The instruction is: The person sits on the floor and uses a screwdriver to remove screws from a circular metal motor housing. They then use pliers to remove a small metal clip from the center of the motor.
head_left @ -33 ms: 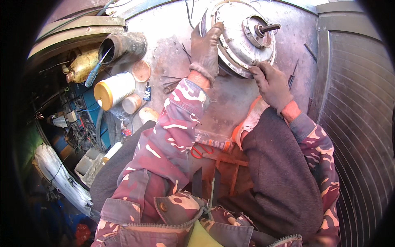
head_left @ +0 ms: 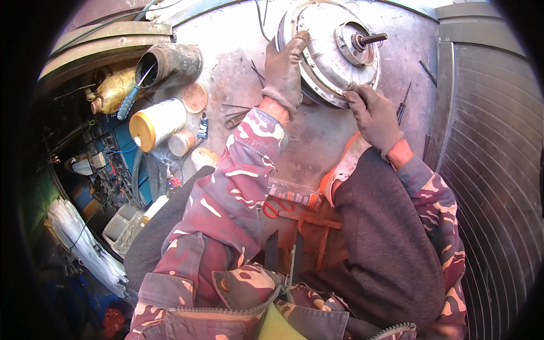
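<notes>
A round silver hub motor [head_left: 331, 54] with a flanged rim rests tilted on the worn metal surface [head_left: 226, 79] at the far middle. Its short dark shaft [head_left: 373, 38] sticks out toward the right. My gloved left hand [head_left: 283, 71] grips the left side of the rim, thumb up on the cover. At the lower edge, my gloved right hand [head_left: 374, 116] has thumb and fingers closed on the rim. Whether a small part sits between those fingertips is hidden. Just right of that hand lies a dark screwdriver [head_left: 403, 105].
Leftward are an open dark canister [head_left: 175, 65], a blue-handled screwdriver [head_left: 129, 102], a white jar with a yellow lid [head_left: 158, 124] and a small blue tube [head_left: 203, 126]. Red-handled scissors [head_left: 277, 208] lie between my legs. A ribbed metal shutter [head_left: 493, 130] rises along the right.
</notes>
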`<state>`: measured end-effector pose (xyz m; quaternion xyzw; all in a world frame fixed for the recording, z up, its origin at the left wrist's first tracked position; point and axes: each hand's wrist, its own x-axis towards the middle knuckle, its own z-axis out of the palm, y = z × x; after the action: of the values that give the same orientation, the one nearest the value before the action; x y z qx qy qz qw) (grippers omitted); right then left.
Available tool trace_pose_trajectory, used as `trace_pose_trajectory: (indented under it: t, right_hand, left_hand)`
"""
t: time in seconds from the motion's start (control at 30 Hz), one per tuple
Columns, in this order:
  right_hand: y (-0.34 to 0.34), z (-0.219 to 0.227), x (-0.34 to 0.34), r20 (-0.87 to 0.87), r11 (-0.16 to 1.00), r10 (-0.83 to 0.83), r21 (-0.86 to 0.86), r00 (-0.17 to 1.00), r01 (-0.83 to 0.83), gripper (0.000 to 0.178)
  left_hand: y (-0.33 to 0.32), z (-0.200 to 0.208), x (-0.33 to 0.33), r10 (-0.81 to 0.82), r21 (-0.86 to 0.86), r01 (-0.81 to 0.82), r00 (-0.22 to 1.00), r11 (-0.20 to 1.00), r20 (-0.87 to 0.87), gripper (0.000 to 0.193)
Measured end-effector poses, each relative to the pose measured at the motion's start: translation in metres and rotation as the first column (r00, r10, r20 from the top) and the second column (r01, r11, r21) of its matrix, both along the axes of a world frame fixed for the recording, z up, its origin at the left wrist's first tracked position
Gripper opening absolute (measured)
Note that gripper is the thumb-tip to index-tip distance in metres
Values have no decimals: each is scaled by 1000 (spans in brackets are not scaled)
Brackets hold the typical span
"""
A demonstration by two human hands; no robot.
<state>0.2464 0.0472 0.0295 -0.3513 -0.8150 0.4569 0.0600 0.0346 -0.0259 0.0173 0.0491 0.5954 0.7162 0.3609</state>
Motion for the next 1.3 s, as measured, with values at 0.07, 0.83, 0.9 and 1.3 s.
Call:
trace_pose_trajectory:
  t: [0.07,0.83,0.9,1.3]
  right_hand:
    - [-3,-5,2,-45,996,-30,-80,999,26,43]
    - [-15,-5,1,19,997,-20,75,1000,18,37]
    - [-15,-5,0,5,998,-32,62,999,32,37]
    - [-23,-8,0,5,995,-99,-27,995,99,35]
  left_hand:
    - [-2,0,3,19,4,-20,990,1000,142,64]
    - [6,40,-16,-628,-630,55,-48,775,-777,96]
    - [27,52,-24,-681,-714,127,-226,688,-697,96]
    - [86,53,0,-823,-927,194,-428,320,-374,87]
